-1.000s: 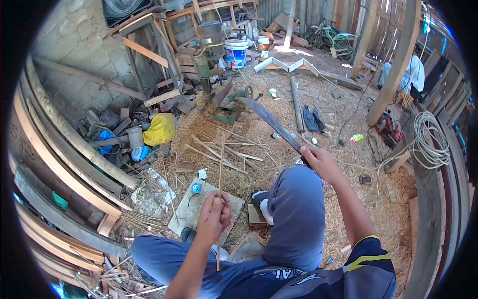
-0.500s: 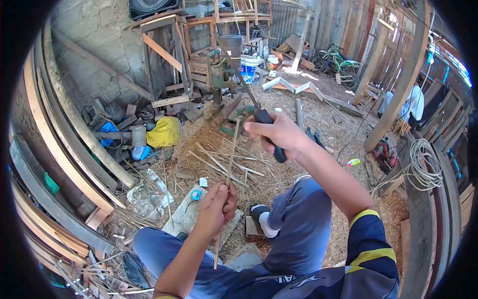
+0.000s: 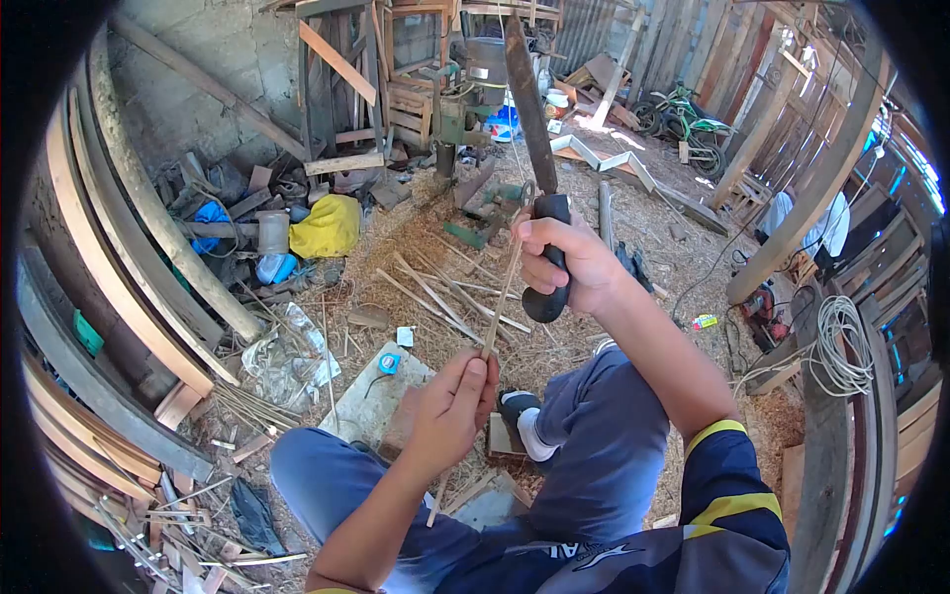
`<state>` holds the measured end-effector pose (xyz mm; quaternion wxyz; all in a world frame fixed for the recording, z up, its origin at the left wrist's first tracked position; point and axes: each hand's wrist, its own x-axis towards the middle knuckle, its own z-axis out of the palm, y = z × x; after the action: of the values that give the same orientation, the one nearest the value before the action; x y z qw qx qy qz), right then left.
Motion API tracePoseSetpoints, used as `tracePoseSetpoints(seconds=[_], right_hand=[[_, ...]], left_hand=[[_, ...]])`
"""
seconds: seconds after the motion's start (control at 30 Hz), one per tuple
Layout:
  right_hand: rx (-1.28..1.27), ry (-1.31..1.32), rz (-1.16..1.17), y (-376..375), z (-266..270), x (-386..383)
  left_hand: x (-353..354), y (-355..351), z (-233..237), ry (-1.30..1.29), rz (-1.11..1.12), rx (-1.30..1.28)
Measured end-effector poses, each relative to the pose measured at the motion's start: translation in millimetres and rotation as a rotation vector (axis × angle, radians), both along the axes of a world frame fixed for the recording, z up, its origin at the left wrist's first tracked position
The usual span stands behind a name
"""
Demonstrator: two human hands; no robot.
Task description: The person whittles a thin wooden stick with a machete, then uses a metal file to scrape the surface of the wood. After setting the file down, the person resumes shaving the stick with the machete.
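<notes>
My right hand (image 3: pixel 569 259) is wrapped round the black handle of a long knife (image 3: pixel 532 109), whose dark, worn blade points up and away. In my left hand (image 3: pixel 457 404) is a thin wooden stick (image 3: pixel 503 302), pinched between thumb and fingers. The stick's upper end reaches the knife handle and the fingers of my right hand, and its lower end slants down over my lap. Whether the right fingertips also touch the stick cannot be made out.
Loose sticks (image 3: pixel 445 297) lie on the shavings ahead. A blue tape measure (image 3: pixel 389 363) rests on a flat board. Curved planks (image 3: pixel 129 257) line the left side, a post (image 3: pixel 821 178) and coiled cable (image 3: pixel 844 346) the right. Behind the post, a person (image 3: pixel 829 218) is partly visible.
The knife has swung from slanting left to nearly upright. My left hand and the stick have shifted right, and the stick's top now leans further right. The camera view has tilted slightly.
</notes>
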<state>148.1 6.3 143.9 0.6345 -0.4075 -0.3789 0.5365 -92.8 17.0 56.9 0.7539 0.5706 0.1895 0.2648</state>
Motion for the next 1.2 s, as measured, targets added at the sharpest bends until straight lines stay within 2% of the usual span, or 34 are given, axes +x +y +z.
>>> tracePoseSetpoints(seconds=[0.17, 0.37, 0.5, 0.7, 0.83, 1.03, 1.13, 1.2], right_hand=[[0.001, 0.24, 0.081, 3, -6, 1], [0.033, 0.33, -0.122, 9, -13, 23], [0.015, 0.215, -0.184, 4, -18, 32], [-0.14, -0.211, -0.338, -10, -10, 7], [-0.169, -0.378, -0.353, -8, -15, -3], [-0.166, -0.352, -0.365, -7, -17, -12], [-0.136, -0.354, -0.32, -9, -17, -3], [-0.126, -0.373, -0.29, -11, -14, 1]], left_hand=[[3, -4, -8, 0.003, 0.025, 0.094], [7, -10, -20, -0.001, 0.065, 0.122], [9, -7, -27, 0.006, 0.122, 0.127], [15, -9, -25, 0.039, 0.25, 0.201], [20, -9, -26, 0.111, 0.303, 0.313], [26, -11, -30, 0.139, 0.359, 0.423], [23, -8, -31, 0.029, 0.21, 0.139], [20, -8, -26, 0.054, 0.189, 0.129]])
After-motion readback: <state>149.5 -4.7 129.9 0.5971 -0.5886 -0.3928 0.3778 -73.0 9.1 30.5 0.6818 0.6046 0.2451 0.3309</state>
